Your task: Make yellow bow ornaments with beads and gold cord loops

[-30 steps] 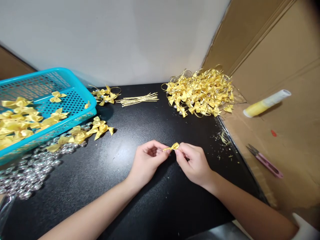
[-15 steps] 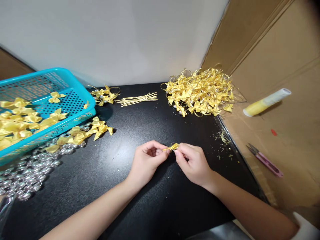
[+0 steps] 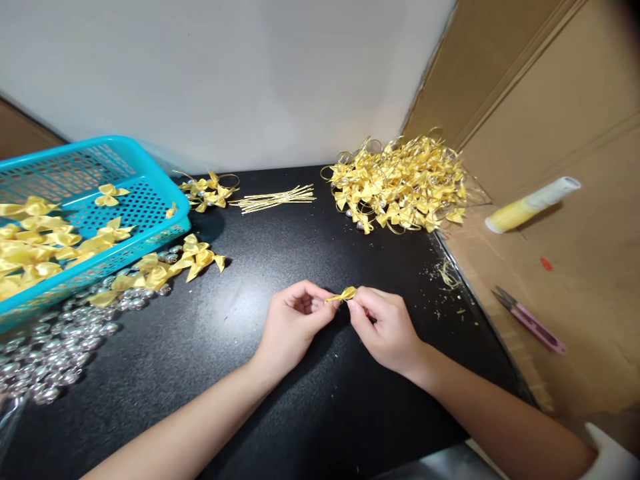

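Note:
Over the middle of the black table, a small gold ribbon bow [image 3: 345,294] is pinched between both hands, with a short gold end of cord pointing left. My left hand [image 3: 299,318] grips its left part between thumb and forefinger, the other fingers curled. My right hand [image 3: 385,323] pinches the bow's right side, thumb below and fingers bent inward. The fingertips hide part of the bow. Behind the hands lies a bundle of straight gold cords [image 3: 277,198].
A blue basket [image 3: 150,167] of gold bows stands left, with silver beads [image 3: 50,357] along its front. At back right is a heap of finished-looking gold bows with cord loops [image 3: 403,183]. Pink thread snips [image 3: 530,320] and a yellow-white tube [image 3: 533,205] lie on cardboard at right.
Both hands hold nearly the same position. The gold loop at the fingertips looks slightly narrower and drawn closer together. Nothing else has visibly moved.

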`<state>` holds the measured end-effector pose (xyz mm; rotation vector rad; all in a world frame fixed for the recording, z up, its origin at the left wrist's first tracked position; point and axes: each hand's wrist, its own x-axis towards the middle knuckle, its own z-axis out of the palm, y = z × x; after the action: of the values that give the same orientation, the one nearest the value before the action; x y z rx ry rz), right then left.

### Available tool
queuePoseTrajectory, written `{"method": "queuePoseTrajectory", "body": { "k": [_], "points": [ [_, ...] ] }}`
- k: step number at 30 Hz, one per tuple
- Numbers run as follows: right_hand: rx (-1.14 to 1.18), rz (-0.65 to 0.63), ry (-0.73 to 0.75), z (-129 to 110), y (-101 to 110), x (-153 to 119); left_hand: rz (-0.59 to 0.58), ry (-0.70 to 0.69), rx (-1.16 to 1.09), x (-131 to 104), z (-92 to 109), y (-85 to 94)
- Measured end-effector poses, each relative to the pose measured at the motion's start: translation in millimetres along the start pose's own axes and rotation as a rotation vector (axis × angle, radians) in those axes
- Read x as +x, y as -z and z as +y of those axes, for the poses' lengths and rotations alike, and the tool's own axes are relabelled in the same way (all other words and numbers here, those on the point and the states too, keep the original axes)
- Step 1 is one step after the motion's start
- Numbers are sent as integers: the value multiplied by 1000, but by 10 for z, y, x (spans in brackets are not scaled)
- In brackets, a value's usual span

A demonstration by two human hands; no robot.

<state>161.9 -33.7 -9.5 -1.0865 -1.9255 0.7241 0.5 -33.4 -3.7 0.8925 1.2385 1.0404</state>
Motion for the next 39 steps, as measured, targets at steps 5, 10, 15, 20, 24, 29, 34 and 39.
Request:
{"method": "queuePoseTrajectory", "body": {
  "k": [5,10,15,20,24,29,34,39],
  "points": [
    [-8,7,8,3,0,13,-2,-4,-11,3,-5,1],
    [-5,13,14,4,1,27,0,7,-15,10,20,-10],
    [-20,20,12,-1,-2,10,4,-2,-13,7,33,-18],
    [-28,19,10,-9,3,12,4,-8,5,2,16,-6],
    [-23,17,9,-14,7,15,2,-13,13,2,9,-4],
    [-37,17,4,-7,4,20,4,-12,5,-2,9,-9],
    [-71,32,20,2,-30,-2,-2,-31,-12,-6,-18,-16],
    [-97,64,30,-21,-77,-30,-5,-55,-13,-19,-42,-15]
  ]
}}
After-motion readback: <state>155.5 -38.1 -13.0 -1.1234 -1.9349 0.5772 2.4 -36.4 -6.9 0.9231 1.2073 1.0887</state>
